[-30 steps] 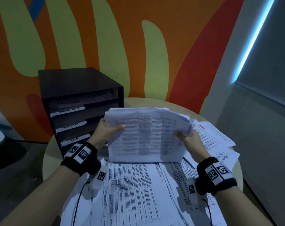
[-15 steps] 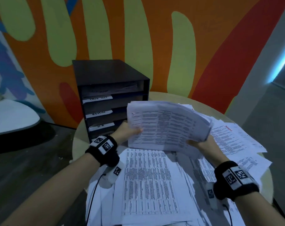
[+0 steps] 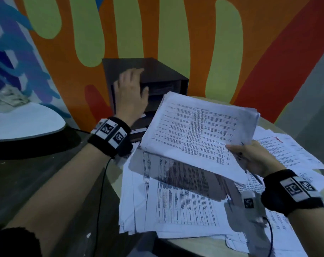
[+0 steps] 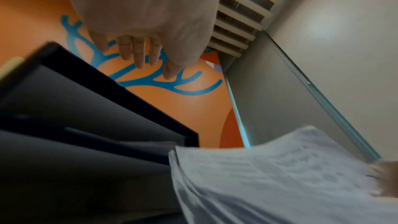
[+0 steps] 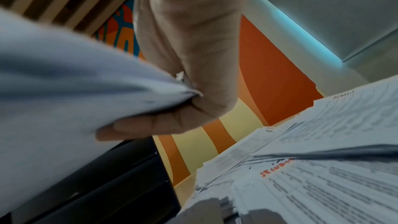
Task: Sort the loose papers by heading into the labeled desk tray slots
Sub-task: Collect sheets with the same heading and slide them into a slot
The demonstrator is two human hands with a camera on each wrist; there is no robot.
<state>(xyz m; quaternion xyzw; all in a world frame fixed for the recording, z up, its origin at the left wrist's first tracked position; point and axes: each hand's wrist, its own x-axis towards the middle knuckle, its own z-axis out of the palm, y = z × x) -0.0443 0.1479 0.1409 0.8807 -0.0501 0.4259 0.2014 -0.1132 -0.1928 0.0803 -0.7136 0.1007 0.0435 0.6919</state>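
now the round surface (image 3: 118,184) carries a spread of loose papers (image 3: 178,204) printed with tables, one sheet at the right bearing a red heading too blurred to read, and the black desk tray (image 3: 163,75) stands at its far left edge, its slot labels hidden or illegible. the stack of papers (image 3: 200,132) is lifted in front of the tray's slots, pinched at its near right corner by the right hand (image 3: 255,156), thumb on top. the left hand (image 3: 130,93), which gripped the stack's left edge half a second ago, has let go; its grip is loose, fingers straight at the tray's top front edge.
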